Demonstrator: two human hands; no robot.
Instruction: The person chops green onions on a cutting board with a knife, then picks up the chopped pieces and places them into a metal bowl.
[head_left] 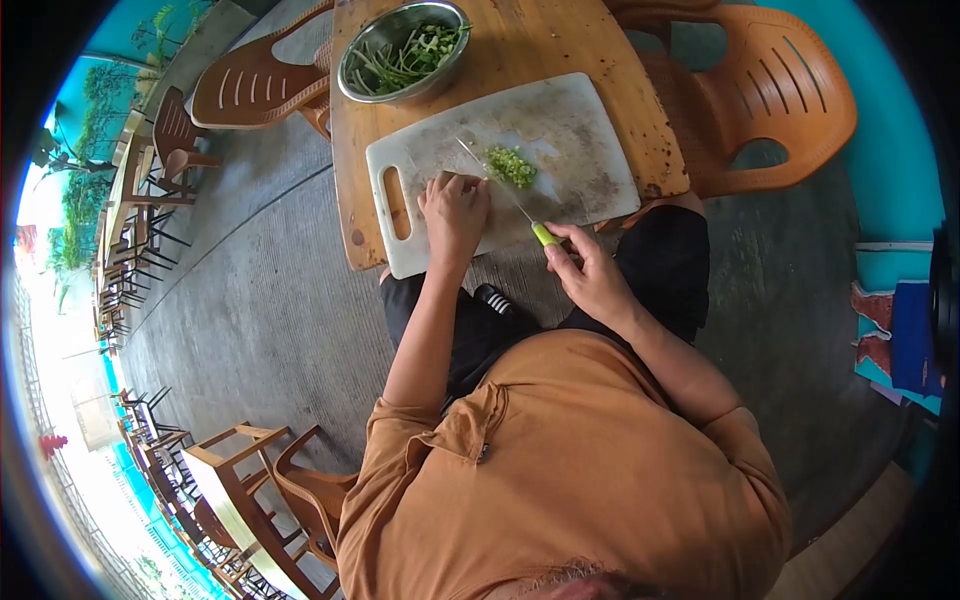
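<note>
My right hand (592,275) grips a knife (544,234) by its bright green handle. The thin blade slants up and to the left across a worn white cutting board (590,150). Curled fingers of my left hand (455,212) press down on the board, left of the blade; what they pinch is hidden, though a small pale bit shows by the fingertips. Beside the blade, on its right, lies a small heap of chopped green onion (512,167). A metal bowl (442,82) at the table's far left holds cut green stalks and leaves (405,60).
The wooden table (530,40) carries the board, whose handle end overhangs the near edge. Orange-brown plastic chairs stand at the right (765,95) and far left (250,80). My knees are under the near edge. More tables and chairs line the left side.
</note>
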